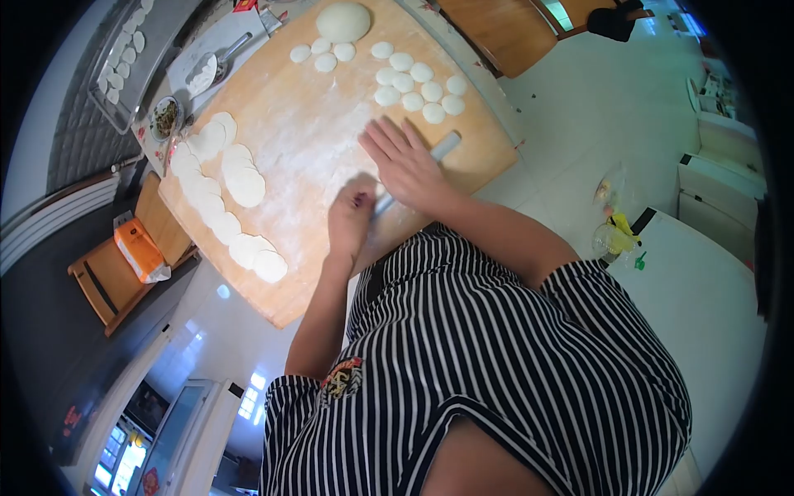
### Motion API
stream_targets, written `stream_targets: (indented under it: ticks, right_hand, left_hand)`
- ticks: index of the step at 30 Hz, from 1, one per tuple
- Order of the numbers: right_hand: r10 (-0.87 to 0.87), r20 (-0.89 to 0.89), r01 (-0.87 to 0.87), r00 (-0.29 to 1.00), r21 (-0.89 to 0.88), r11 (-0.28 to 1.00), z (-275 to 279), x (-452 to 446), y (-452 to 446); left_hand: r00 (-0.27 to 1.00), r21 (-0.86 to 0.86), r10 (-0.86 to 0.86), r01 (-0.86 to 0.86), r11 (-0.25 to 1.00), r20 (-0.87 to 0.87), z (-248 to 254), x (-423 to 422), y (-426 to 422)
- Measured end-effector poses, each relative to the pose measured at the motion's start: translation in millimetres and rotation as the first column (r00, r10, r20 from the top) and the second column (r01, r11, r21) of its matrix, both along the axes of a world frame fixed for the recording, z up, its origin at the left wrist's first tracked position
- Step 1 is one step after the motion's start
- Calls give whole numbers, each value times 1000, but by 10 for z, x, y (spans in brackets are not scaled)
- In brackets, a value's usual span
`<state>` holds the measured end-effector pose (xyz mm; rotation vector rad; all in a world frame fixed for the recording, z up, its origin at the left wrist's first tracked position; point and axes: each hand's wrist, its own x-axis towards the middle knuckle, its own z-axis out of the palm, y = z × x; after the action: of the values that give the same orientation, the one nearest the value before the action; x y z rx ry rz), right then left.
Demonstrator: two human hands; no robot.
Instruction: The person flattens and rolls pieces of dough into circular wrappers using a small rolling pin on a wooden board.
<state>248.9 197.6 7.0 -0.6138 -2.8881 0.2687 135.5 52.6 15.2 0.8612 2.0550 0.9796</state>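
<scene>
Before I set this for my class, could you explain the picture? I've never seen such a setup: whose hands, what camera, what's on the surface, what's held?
There is no machine, just a person's two bare hands. The one picture comes from a camera worn on the head, looking down, so the striped shirt fills the lower part. On the wooden board lie a large dough lump at the far end, small dough pieces near it, and thin dough rounds towards the left. The right hand lies outstretched over a rolling pin. The left hand is curled near the pin's closer end; I cannot tell what it grips.
</scene>
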Motion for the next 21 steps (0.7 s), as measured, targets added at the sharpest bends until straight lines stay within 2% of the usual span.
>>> stream_targets:
  ticks: [1,2,4,5,7,8,10,11,12,14,15,17,18,20,21]
  right_hand:
    - [-47,-32,48,998,4,999,60,-193,33]
    - [-93,-67,93,993,10,996,76,-310,58]
    - [-109,-123,107,986,-20,994,16,-431,67]
    - [-133,-181,127,974,-46,991,11,-466,58]
    - [-154,-132,151,979,-30,988,50,-198,-81]
    - [-176,-82,174,981,-24,984,56,37,-189]
    - [-187,-30,186,982,-31,982,38,599,-486]
    - [-183,-1,183,983,-55,982,6,736,-554]
    - [-179,-4,178,984,-51,983,-49,694,-529]
    - [-156,-155,160,976,14,987,-174,444,-419]
    - [-139,-158,143,978,10,990,-129,259,-356]
    - [-130,-122,138,984,59,989,81,-189,-197]
    - [-130,-126,137,984,52,989,64,-289,-156]
    - [-185,-167,193,968,30,981,29,-388,-159]
    - [-183,-179,189,967,17,982,61,-278,-200]
  left_hand:
    - [992,-91,91,-83,992,91,-8,-88,-12]
    - [998,-77,1,-6,997,-68,-58,-207,19]
    - [973,24,-153,160,987,-174,-46,-346,131]
    - [973,27,-153,160,987,-174,-83,-370,158]
    - [926,269,-332,371,889,-181,-188,-356,216]
    - [924,280,-341,378,882,-173,-143,-295,200]
    - [923,66,-263,292,954,-281,8,-148,76]
    - [957,-28,-230,229,973,-175,-28,-139,22]
    - [958,-24,-225,225,974,-178,18,-156,11]
    - [972,-191,-122,162,968,202,128,-190,-9]
    - [974,-194,-105,144,970,199,105,-206,-14]
    - [969,-245,-239,246,938,61,-21,-305,68]
    - [970,-252,-237,244,936,58,-87,-325,96]
    - [893,-169,-344,306,937,-291,-188,-338,78]
    - [892,-175,-348,308,935,-288,-178,-336,15]
